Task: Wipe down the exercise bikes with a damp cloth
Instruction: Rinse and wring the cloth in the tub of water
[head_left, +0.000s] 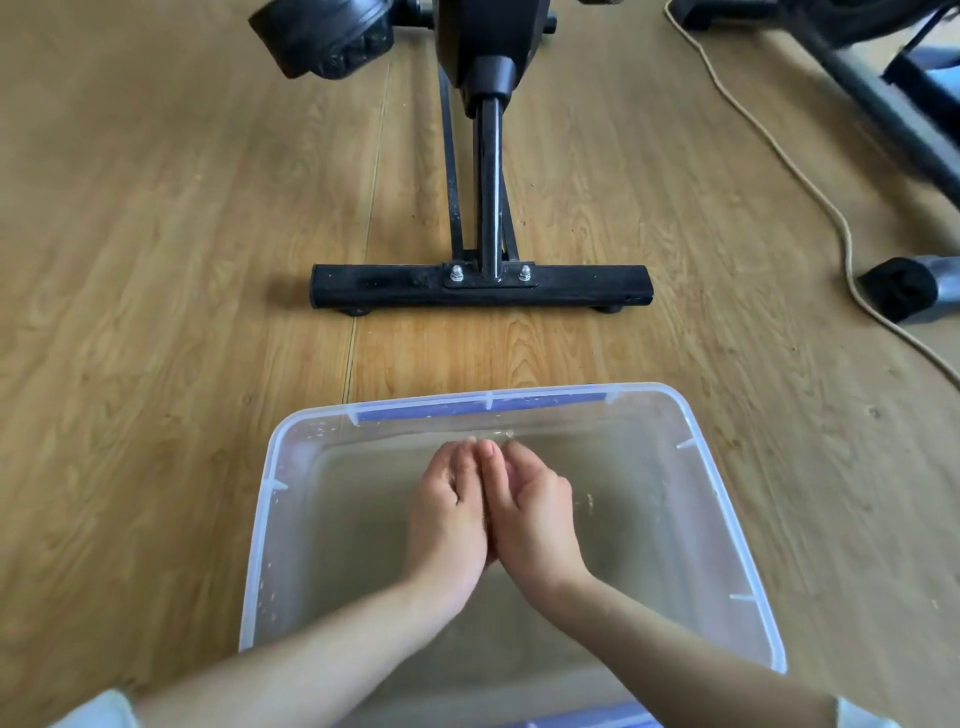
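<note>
My left hand (447, 519) and right hand (537, 512) press flat together in the water tub (727, 499), fingers nearly straight, holding nothing I can see. No cloth shows. The exercise bike (480, 283) stands ahead of my fingertips, past the tub. Lifting out fast could drip water and make the floor (156, 260) slippy.

Two exercise bikes (480, 283) (883, 106), one tub (258, 540), one cord (850, 260) — two hands (447, 525) (537, 519)
</note>
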